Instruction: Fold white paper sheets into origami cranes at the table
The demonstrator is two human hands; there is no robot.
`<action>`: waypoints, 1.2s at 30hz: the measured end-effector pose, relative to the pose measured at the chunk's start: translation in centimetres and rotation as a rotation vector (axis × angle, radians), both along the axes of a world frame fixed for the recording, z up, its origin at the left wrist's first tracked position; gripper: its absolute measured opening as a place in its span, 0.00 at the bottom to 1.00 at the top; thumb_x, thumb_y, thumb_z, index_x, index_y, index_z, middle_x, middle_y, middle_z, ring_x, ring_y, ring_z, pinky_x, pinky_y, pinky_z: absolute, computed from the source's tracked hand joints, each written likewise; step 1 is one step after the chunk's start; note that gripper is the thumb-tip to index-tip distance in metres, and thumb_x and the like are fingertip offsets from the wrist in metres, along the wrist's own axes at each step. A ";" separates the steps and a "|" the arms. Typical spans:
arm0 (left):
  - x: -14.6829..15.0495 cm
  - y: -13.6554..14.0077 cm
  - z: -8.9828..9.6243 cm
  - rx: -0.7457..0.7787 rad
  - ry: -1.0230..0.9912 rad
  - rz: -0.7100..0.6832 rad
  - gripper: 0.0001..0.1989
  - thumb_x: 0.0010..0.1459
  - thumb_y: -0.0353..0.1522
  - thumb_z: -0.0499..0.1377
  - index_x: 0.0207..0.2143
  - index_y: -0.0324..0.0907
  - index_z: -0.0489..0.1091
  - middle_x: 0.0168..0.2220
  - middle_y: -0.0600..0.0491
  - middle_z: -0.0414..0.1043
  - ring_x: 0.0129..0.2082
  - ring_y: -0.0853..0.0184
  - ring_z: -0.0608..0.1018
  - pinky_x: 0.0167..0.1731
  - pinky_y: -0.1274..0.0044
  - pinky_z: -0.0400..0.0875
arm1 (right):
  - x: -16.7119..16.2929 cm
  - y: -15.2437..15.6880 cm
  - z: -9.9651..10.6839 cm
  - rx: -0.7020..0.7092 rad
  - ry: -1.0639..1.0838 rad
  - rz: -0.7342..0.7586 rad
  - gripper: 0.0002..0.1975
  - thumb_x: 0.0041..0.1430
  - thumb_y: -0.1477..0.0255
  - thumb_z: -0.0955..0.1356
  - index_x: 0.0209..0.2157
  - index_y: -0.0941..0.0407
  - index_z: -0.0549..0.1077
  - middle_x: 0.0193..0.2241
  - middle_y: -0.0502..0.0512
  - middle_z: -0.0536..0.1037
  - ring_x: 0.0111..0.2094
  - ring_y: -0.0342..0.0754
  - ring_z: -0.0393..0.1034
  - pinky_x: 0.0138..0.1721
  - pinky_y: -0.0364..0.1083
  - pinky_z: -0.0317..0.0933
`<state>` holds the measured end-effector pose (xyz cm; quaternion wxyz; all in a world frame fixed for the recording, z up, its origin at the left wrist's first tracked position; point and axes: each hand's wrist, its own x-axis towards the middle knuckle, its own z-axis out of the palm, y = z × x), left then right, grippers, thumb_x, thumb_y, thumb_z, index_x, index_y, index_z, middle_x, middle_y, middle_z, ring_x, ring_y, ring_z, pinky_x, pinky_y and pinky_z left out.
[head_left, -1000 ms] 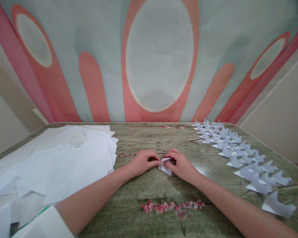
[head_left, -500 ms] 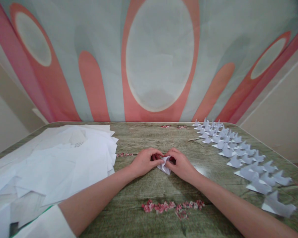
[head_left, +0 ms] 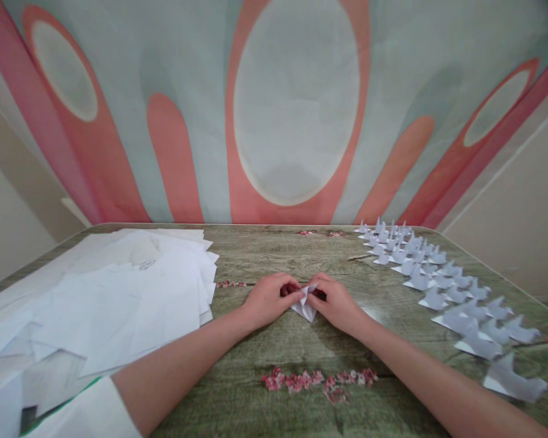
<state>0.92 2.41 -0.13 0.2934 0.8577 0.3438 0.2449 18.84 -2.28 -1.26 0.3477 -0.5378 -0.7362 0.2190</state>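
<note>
Small folded white paper piece (head_left: 305, 311), pinched from both sides

So, nearest on the left there's a white fabric sleeve (head_left: 86, 417), and near the middle a strip of printed pink blossoms (head_left: 319, 381) on the greenish-brown wood-grain surface (head_left: 237, 380). Just past that is the paper piece, roughly mid-surface. The left hand (head_left: 271, 298) has thumb and fingers closed on its left side, the right hand (head_left: 338, 304) grips its right side; some fingertips are hidden. Big messy spread of loose white paper sheets (head_left: 132, 310) along the left, and rows of white folded-paper birds (head_left: 433, 298) running near to far on the right. Behind the far edge: a grey-and-coral patterned backdrop (head_left: 296, 103) with ovals.
</note>
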 end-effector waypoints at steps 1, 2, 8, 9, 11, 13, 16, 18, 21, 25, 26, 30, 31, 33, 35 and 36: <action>0.0 0.0 0.0 0.005 0.003 0.001 0.10 0.54 0.38 0.56 0.34 0.42 0.71 0.30 0.55 0.70 0.29 0.70 0.71 0.30 0.80 0.64 | 0.1 0.0 0.1 -0.006 -0.008 0.016 0.05 0.54 0.77 0.65 0.27 0.57 0.73 0.28 0.51 0.68 0.30 0.44 0.64 0.33 0.43 0.58; 0.0 -0.1 0.1 0.009 0.006 0.002 0.10 0.55 0.38 0.56 0.33 0.42 0.71 0.30 0.55 0.70 0.29 0.70 0.71 0.31 0.80 0.64 | 0.2 0.0 0.2 -0.013 -0.015 0.031 0.06 0.54 0.77 0.64 0.27 0.57 0.73 0.28 0.51 0.68 0.30 0.44 0.64 0.33 0.43 0.58; 0.1 -0.4 0.2 0.056 0.031 0.023 0.08 0.55 0.36 0.55 0.33 0.41 0.70 0.30 0.54 0.70 0.30 0.69 0.71 0.31 0.80 0.64 | 0.4 -0.2 0.6 -0.007 -0.053 0.076 0.06 0.55 0.76 0.64 0.26 0.57 0.71 0.28 0.51 0.68 0.29 0.43 0.62 0.31 0.42 0.57; 0.2 -0.4 0.2 0.072 0.037 0.028 0.08 0.55 0.36 0.55 0.32 0.41 0.70 0.30 0.54 0.70 0.30 0.69 0.71 0.32 0.80 0.64 | 0.3 -0.2 0.6 -0.005 -0.056 0.077 0.05 0.54 0.77 0.64 0.26 0.58 0.71 0.28 0.51 0.68 0.30 0.44 0.62 0.31 0.42 0.57; 0.2 -0.5 0.2 0.104 0.048 0.038 0.08 0.56 0.35 0.54 0.32 0.41 0.70 0.30 0.54 0.70 0.30 0.69 0.71 0.32 0.79 0.64 | 0.3 -0.2 0.7 -0.002 -0.061 0.078 0.06 0.53 0.78 0.64 0.25 0.58 0.70 0.28 0.52 0.68 0.30 0.44 0.62 0.32 0.43 0.57; 0.2 -0.5 0.2 0.122 0.058 0.045 0.08 0.56 0.35 0.54 0.32 0.41 0.70 0.30 0.54 0.70 0.31 0.68 0.71 0.32 0.79 0.64 | 0.3 -0.2 0.7 -0.010 -0.059 0.087 0.07 0.52 0.79 0.63 0.24 0.58 0.69 0.28 0.51 0.67 0.30 0.44 0.62 0.32 0.43 0.58; 0.3 -0.6 0.2 0.122 0.060 0.050 0.08 0.56 0.35 0.54 0.32 0.41 0.70 0.30 0.54 0.70 0.31 0.68 0.71 0.32 0.79 0.64 | 0.4 -0.1 0.9 -0.034 -0.043 0.108 0.08 0.51 0.81 0.62 0.23 0.57 0.69 0.28 0.51 0.68 0.30 0.43 0.63 0.32 0.42 0.58; 0.3 -0.6 0.1 0.122 0.057 0.051 0.07 0.55 0.35 0.54 0.32 0.41 0.70 0.30 0.54 0.70 0.30 0.68 0.71 0.32 0.79 0.64 | 0.5 -0.1 1.0 -0.052 -0.035 0.112 0.09 0.51 0.81 0.62 0.23 0.57 0.70 0.28 0.51 0.68 0.30 0.43 0.63 0.33 0.42 0.58; 0.3 -0.6 0.1 0.127 0.064 0.043 0.07 0.55 0.35 0.54 0.32 0.41 0.69 0.29 0.54 0.69 0.30 0.68 0.70 0.32 0.79 0.64 | 0.4 -0.2 1.2 -0.069 -0.031 0.101 0.07 0.52 0.79 0.63 0.25 0.57 0.72 0.29 0.51 0.68 0.30 0.43 0.63 0.32 0.42 0.58; 0.1 -0.5 0.0 0.142 0.088 0.022 0.05 0.51 0.31 0.56 0.33 0.42 0.69 0.30 0.54 0.69 0.32 0.68 0.71 0.33 0.79 0.64 | 0.2 -0.4 1.3 -0.063 -0.040 0.095 0.07 0.54 0.72 0.65 0.31 0.56 0.75 0.29 0.52 0.69 0.29 0.43 0.64 0.31 0.43 0.58; 0.1 -0.5 0.0 0.144 0.094 0.023 0.06 0.50 0.30 0.57 0.33 0.42 0.69 0.30 0.54 0.69 0.32 0.68 0.71 0.33 0.79 0.64 | 0.2 -0.4 1.3 -0.058 -0.043 0.093 0.07 0.55 0.71 0.65 0.33 0.56 0.75 0.29 0.52 0.69 0.30 0.44 0.64 0.31 0.43 0.58; 0.1 -0.5 0.0 0.137 0.109 0.029 0.07 0.49 0.29 0.57 0.33 0.42 0.69 0.30 0.54 0.68 0.32 0.68 0.71 0.33 0.79 0.64 | 0.0 -0.5 1.3 -0.039 -0.056 0.078 0.08 0.54 0.70 0.67 0.35 0.55 0.76 0.29 0.52 0.69 0.31 0.45 0.65 0.33 0.43 0.59; 0.0 -0.5 0.1 0.133 0.111 0.028 0.07 0.49 0.29 0.57 0.33 0.42 0.69 0.30 0.54 0.68 0.32 0.67 0.71 0.33 0.79 0.64 | 0.0 -0.5 1.2 -0.035 -0.058 0.074 0.08 0.54 0.69 0.67 0.35 0.55 0.76 0.29 0.52 0.69 0.31 0.45 0.65 0.33 0.43 0.59; 0.0 -0.5 0.1 0.127 0.115 0.028 0.07 0.48 0.29 0.58 0.33 0.42 0.69 0.30 0.55 0.68 0.32 0.67 0.71 0.33 0.79 0.64 | -0.1 -0.5 1.1 -0.021 -0.061 0.057 0.08 0.53 0.69 0.67 0.35 0.54 0.76 0.30 0.52 0.70 0.31 0.45 0.65 0.34 0.44 0.59; 0.0 -0.5 0.1 0.130 0.117 0.033 0.07 0.48 0.30 0.58 0.33 0.43 0.69 0.30 0.55 0.69 0.32 0.67 0.71 0.33 0.79 0.64 | -0.3 -0.6 0.9 -0.003 -0.067 0.029 0.08 0.53 0.68 0.67 0.34 0.54 0.76 0.29 0.52 0.70 0.31 0.45 0.65 0.34 0.44 0.60; 0.0 -0.5 0.1 0.132 0.118 0.036 0.06 0.49 0.30 0.58 0.33 0.43 0.69 0.30 0.55 0.69 0.32 0.67 0.71 0.33 0.79 0.64 | -0.3 -0.6 0.8 0.005 -0.072 0.016 0.08 0.54 0.68 0.67 0.33 0.54 0.77 0.29 0.52 0.70 0.32 0.45 0.65 0.34 0.44 0.60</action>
